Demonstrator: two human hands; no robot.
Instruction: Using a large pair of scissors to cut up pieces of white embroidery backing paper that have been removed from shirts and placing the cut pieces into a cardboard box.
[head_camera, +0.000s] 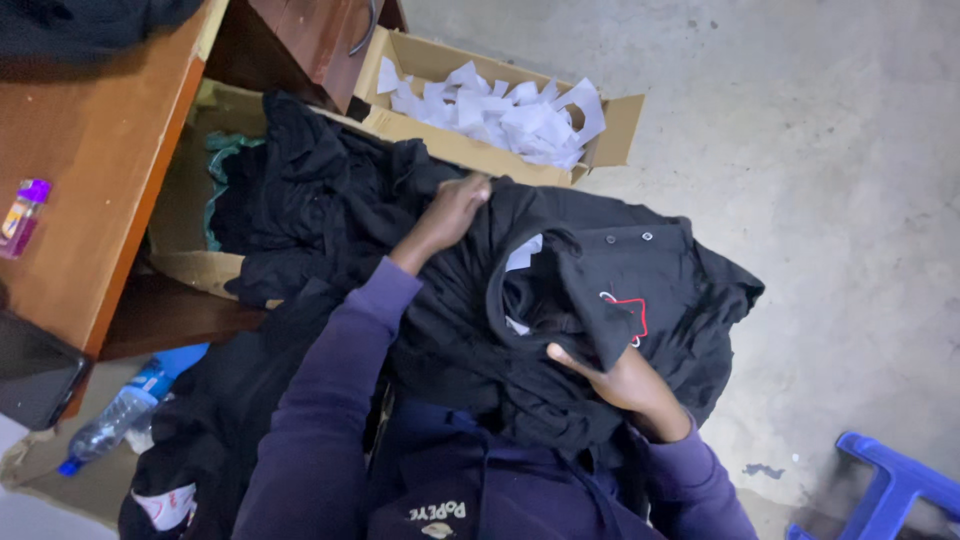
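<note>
Left hand (452, 212) lies flat on the black garment (600, 290), fingers curled over a fold at its top edge; right hand (622, 382) pinches the same garment from below — thumb up against the fabric just beneath the red emblem (630, 312); garment is bunched across the lap between both hands; cardboard box of white paper scraps (500, 110) sits just beyond the left hand; plastic bottle (125, 410) on the floor, well left of it.

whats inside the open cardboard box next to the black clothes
The cardboard box holds a loose heap of white paper scraps. Whatever lies beneath them, including the box floor, is covered.
</note>
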